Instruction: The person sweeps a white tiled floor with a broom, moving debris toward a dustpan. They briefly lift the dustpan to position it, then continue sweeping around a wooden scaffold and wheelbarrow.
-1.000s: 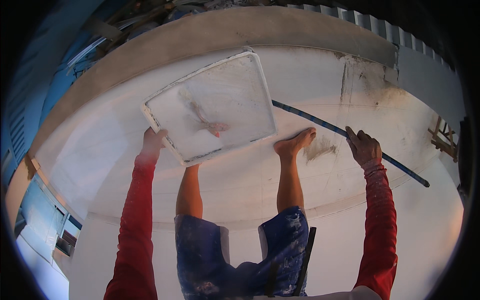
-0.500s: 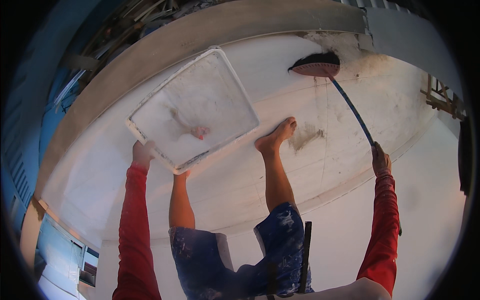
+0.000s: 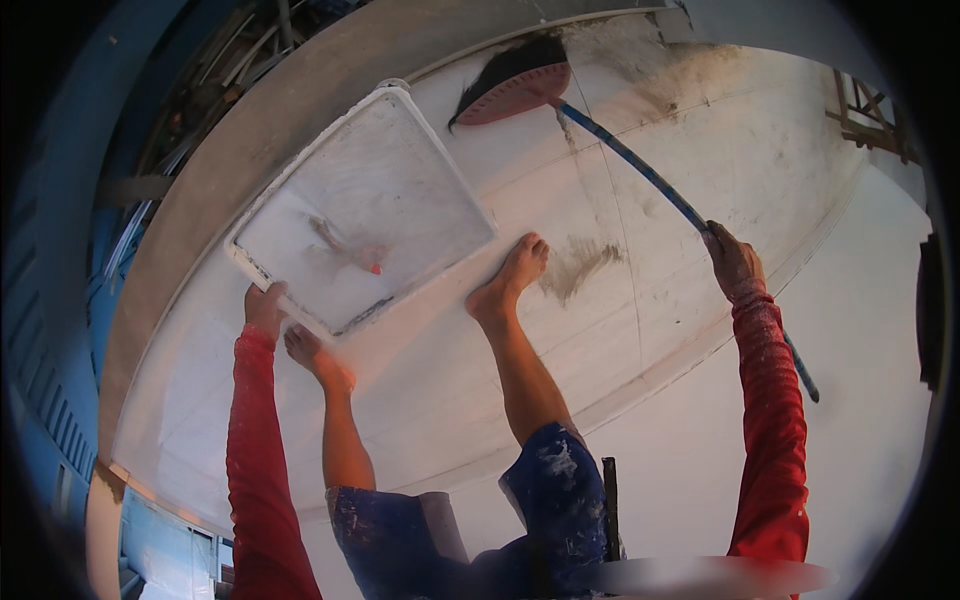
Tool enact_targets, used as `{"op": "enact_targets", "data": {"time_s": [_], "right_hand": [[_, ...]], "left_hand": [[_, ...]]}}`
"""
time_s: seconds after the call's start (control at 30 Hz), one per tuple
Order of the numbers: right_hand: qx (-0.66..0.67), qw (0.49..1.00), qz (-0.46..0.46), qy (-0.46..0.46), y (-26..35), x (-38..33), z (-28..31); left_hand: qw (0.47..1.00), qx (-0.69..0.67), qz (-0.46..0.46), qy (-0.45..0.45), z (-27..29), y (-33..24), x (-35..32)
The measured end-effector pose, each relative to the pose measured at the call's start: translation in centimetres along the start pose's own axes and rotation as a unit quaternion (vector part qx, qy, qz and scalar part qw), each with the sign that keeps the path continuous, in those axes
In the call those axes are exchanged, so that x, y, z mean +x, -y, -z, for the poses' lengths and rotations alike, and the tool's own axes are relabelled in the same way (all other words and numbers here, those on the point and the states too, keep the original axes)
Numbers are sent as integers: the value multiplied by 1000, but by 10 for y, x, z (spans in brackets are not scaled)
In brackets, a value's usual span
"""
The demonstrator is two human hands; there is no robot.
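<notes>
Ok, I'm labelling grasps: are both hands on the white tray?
No, only the left hand grips the white tray; the right hand is around the broom handle.

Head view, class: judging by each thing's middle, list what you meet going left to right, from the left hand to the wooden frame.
Left hand, white rectangular tray, broom head, right hand, wooden frame.

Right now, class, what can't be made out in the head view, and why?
All in the head view:
Underside of the tray: faces away.
Part of the broom handle: behind the right hand and sleeve.
Red-tipped thing in the tray: too hazy to identify.
Shorts: cut off by the lower edge.
</notes>
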State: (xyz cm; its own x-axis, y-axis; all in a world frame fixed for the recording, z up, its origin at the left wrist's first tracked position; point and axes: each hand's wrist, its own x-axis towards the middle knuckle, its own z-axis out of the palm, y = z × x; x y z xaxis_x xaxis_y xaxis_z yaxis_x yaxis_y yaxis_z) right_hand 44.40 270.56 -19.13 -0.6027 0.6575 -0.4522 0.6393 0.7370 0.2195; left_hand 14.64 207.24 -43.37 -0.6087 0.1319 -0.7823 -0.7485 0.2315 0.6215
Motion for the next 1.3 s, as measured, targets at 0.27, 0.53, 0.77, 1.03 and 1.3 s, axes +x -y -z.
{"op": "enact_targets", "data": {"time_s": [0.27, 0.53, 0.77, 1.03, 1.3], "right_hand": [[76, 995, -28, -51, -39, -113, -9], [73, 994, -84, 2, -6, -54, 1], [52, 988, -147, 22, -62, -135, 37], [66, 996, -68, 1, -32, 71, 101], [4, 990, -131, 59, -102, -106, 103]], "left_hand": [[999, 18, 4, -27, 17, 0, -19], [997, 64, 23, -28, -1, -24, -30], [999, -1, 27, -41, 1, -38, -51], [999, -24, 11, -22, -17, -51, -48], [999, -7, 34, 0, -24, -63, -54]]}}
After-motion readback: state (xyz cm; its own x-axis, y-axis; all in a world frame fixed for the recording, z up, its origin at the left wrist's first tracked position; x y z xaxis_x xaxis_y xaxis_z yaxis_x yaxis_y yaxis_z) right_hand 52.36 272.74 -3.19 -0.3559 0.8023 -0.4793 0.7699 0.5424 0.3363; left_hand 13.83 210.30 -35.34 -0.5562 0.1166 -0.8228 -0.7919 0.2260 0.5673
